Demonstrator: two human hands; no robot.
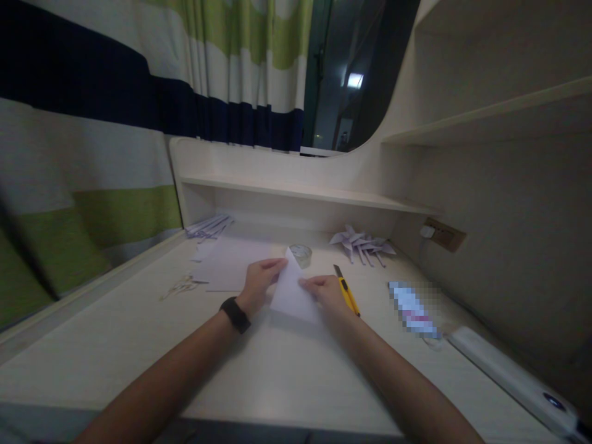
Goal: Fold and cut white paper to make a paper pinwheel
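Note:
A folded white sheet of paper, pointed at the top, is held up over the desk between my two hands. My left hand, with a dark band on the wrist, pinches its upper left edge near the tip. On the right edge, my right hand grips the paper between thumb and fingers. Just behind the paper's tip sits a roll of clear tape. A yellow utility knife with its dark blade end pointing away lies right beside my right hand.
White paper sheets lie at left, with rolled paper sticks behind and string-like pieces nearby. Several folded paper pinwheels rest at the back right. A phone with a blurred screen and a long white lamp-like bar occupy the right side.

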